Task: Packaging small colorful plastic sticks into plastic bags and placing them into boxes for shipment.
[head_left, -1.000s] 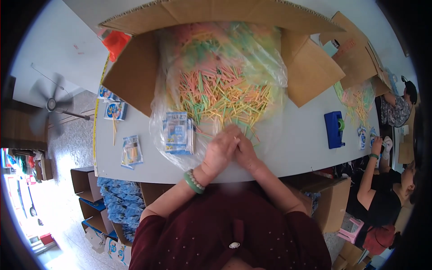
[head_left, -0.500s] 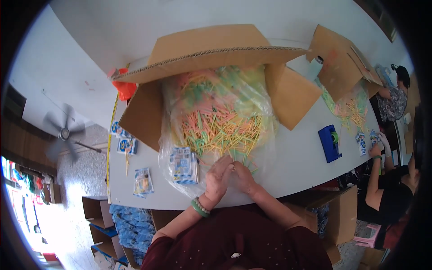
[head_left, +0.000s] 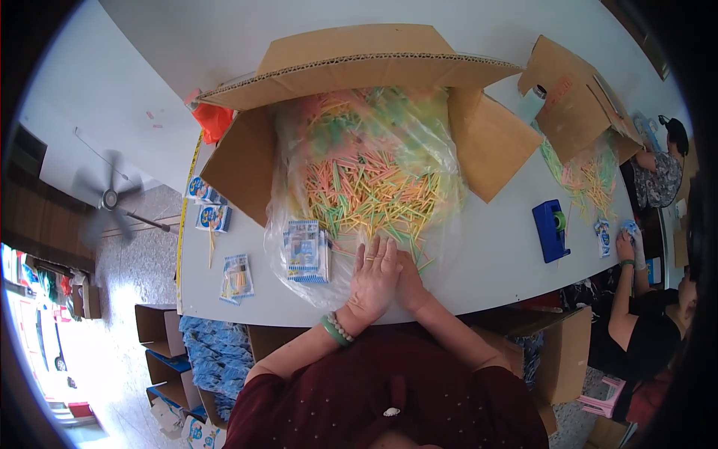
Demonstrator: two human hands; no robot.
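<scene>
My left hand [head_left: 374, 283], with a ring and a green bangle at the wrist, has its fingers stretched forward and laid across my right hand. My right hand [head_left: 410, 286] is pressed against it, its fingers mostly hidden, so anything between the palms cannot be seen. Just beyond the fingertips lies a heap of thin pink, yellow and green sticks [head_left: 374, 191] on a clear plastic bag [head_left: 288, 198]. The bag spills from a cardboard box [head_left: 359, 72] tipped towards me. Beside my left hand is a stack of blue-and-white packets [head_left: 305, 253].
On the left are a clear packet [head_left: 237, 277] with sticks, a loose stick [head_left: 212, 251] and blue-and-white boxes [head_left: 214, 218]. A blue tape dispenser [head_left: 550, 232] stands right. Further right, a co-worker's hand [head_left: 624, 247] is near another packet [head_left: 603, 238]. Bundled blue wrappers [head_left: 213, 352] lie below the table.
My left hand has turned from cupped fingertips meeting the right hand to flat, straight fingers over it. The whole view has shifted slightly, so the table appears higher.
</scene>
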